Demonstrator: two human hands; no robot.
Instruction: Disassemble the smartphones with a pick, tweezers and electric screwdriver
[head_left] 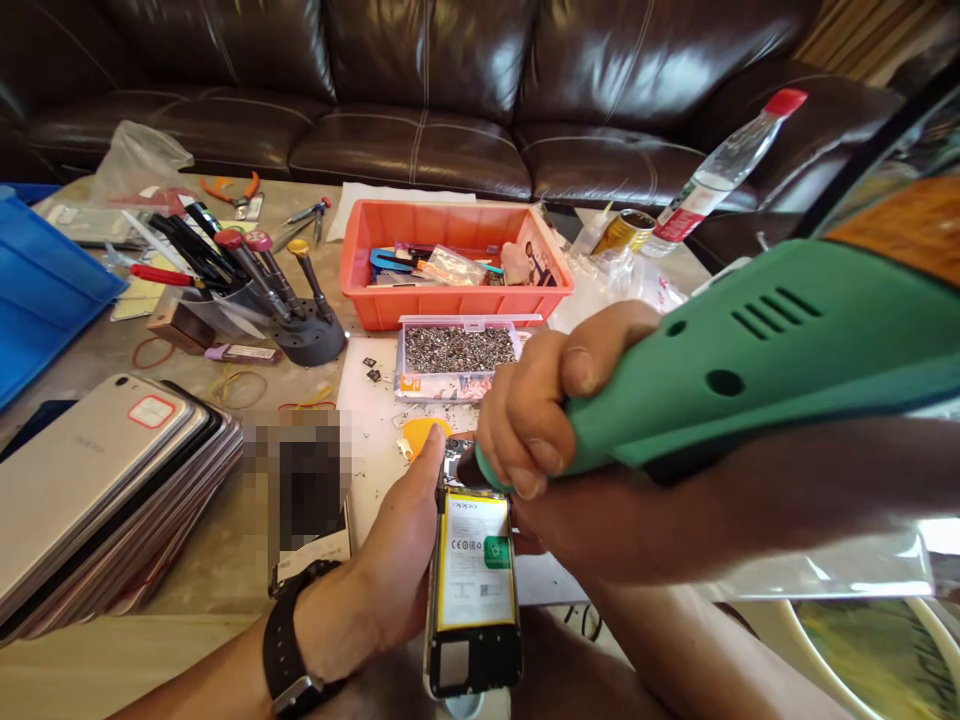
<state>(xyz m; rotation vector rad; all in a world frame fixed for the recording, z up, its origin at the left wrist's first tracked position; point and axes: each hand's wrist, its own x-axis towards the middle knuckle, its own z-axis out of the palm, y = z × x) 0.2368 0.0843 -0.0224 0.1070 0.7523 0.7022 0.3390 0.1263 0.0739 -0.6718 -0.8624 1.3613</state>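
Note:
My left hand (pixel 401 530), with a black watch at the wrist, is closed around the edge of an opened smartphone (pixel 496 645). The phone's back is off, so its white battery (pixel 469 560) with a yellow border shows, and part of the circuit board is visible at the top end. In my right hand (pixel 540 410) is a green electric screwdriver (pixel 720 350), fingers wrapped round its front. Its dark nose points at the board near the phone's top; I cannot tell whether the bit touches. Just beyond lies a clear box of small screws (pixel 457 350).
An orange bin (pixel 457 308) with loose parts stands behind the screw box. At left are a screwdriver stand (pixel 307 335), stacked phone backs (pixel 112 450) and a blue bin (pixel 45 290). A tilted bottle (pixel 712 185) is at back right. A yellow pick (pixel 420 436) lies on the white mat.

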